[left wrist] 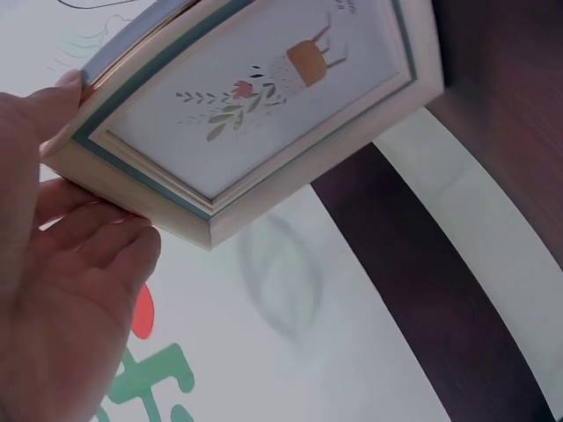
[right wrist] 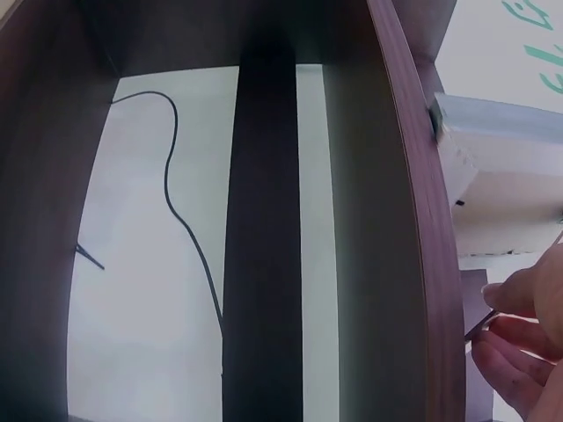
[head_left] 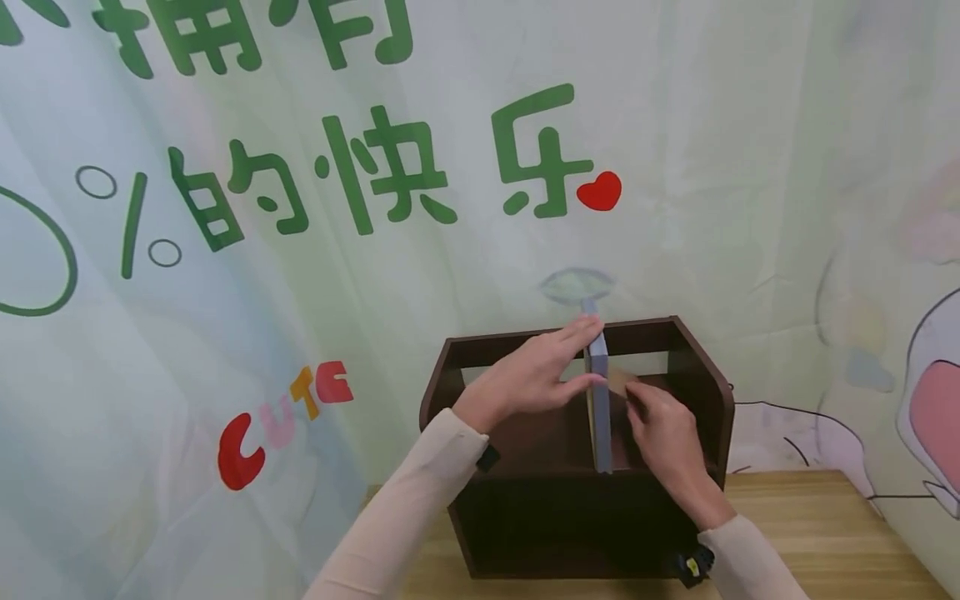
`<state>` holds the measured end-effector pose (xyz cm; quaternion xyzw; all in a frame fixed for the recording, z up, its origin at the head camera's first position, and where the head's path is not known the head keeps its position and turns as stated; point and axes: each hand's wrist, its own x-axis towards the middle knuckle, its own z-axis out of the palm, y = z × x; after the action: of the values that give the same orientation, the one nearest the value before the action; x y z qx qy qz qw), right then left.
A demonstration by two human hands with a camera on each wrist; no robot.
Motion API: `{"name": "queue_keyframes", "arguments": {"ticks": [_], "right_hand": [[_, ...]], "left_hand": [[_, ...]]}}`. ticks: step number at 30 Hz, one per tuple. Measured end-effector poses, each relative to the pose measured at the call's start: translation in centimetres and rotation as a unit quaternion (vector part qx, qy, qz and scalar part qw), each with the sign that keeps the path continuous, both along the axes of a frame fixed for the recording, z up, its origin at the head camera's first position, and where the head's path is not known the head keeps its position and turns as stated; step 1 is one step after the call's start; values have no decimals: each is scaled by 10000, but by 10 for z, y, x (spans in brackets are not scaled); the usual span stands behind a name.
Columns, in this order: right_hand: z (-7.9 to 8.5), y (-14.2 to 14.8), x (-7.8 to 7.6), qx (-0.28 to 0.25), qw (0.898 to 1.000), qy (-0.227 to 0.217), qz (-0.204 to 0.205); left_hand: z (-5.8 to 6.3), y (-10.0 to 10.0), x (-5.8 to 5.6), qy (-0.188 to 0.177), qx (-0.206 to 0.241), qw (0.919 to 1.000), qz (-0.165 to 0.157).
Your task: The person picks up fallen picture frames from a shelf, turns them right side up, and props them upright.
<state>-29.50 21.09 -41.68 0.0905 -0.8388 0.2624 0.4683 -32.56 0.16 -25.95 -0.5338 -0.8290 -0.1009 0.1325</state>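
A picture frame (head_left: 601, 425) stands upright, edge-on, on the upper level of a dark brown wooden shelf (head_left: 525, 442). In the left wrist view its front shows a light border with a teal line and a printed flower picture (left wrist: 255, 97). My left hand (head_left: 528, 375) holds the frame's edge between thumb and fingers. Behind the frame, my right hand (head_left: 667, 429) pinches a thin brown flap (head_left: 618, 382), which looks like its back stand. The right wrist view shows the flap's edge (right wrist: 479, 325) between thumb and fingers and the frame's pale back (right wrist: 501, 202).
The shelf's dark lower compartment (head_left: 570, 525) opens toward me. Beneath it is a wood-grain table (head_left: 810, 517). A printed curtain (head_left: 420, 275) with green characters hangs close behind. In the right wrist view, a thin dark line (right wrist: 169, 185) curves across the pale area beyond the shelf.
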Motion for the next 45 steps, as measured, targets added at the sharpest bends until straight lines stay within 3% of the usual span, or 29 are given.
{"name": "queue_keyframes", "arguments": {"ticks": [14,25,45], "right_hand": [[-4,14,12,-66,9991,205,-366],[-11,16,17,-138,9978,361,-530],[-13,14,20,-189,9978,49,-626]], "left_hand": [[12,42,6,-14,-886,9960,81],[10,69,7,91,-1165,9931,-39],[7,77,6,224,-1248,9919,-83]]}}
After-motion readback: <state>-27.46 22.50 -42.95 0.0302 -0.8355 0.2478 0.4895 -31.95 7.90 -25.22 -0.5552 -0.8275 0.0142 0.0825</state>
